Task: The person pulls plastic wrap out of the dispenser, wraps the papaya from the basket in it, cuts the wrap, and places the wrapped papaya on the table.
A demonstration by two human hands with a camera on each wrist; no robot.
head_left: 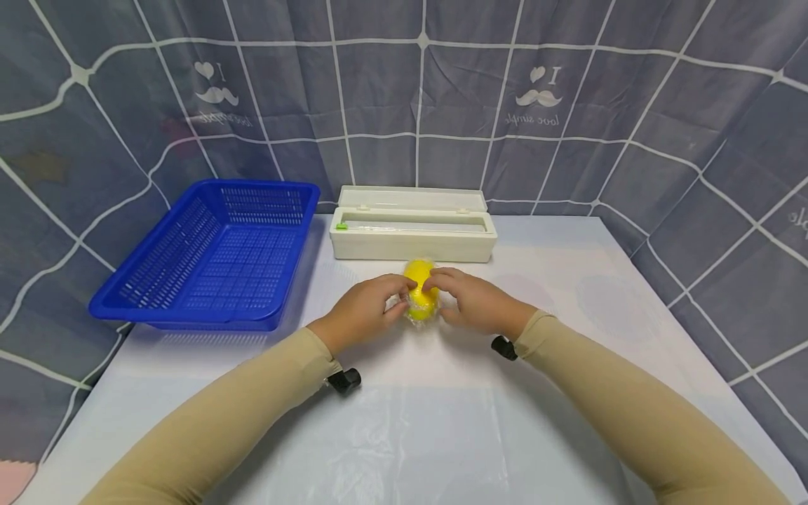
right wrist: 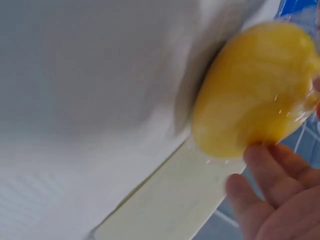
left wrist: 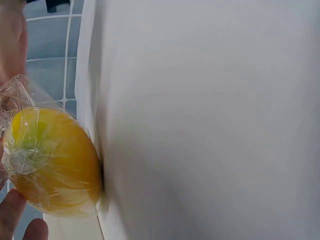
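A yellow fruit [head_left: 419,308], its exact kind unclear, lies on the table wrapped in clear cling film that bunches at its ends. At its left side my left hand [head_left: 369,308] has bent fingers and thumb on the film. From the right, my right hand [head_left: 476,301] touches the fruit with its fingertips, the thumb slightly apart. Pale green shows under the crumpled film on the yellow fruit [left wrist: 62,160] in the left wrist view. One fingertip presses on the smooth side of the fruit [right wrist: 250,95] in the right wrist view.
Just behind the fruit stands a white cling film box [head_left: 413,247], lid raised, with a green slider [head_left: 341,226] on its edge. A blue plastic basket [head_left: 132,284] is at the left. A grey checked curtain [head_left: 454,84] surrounds the white table [head_left: 429,428].
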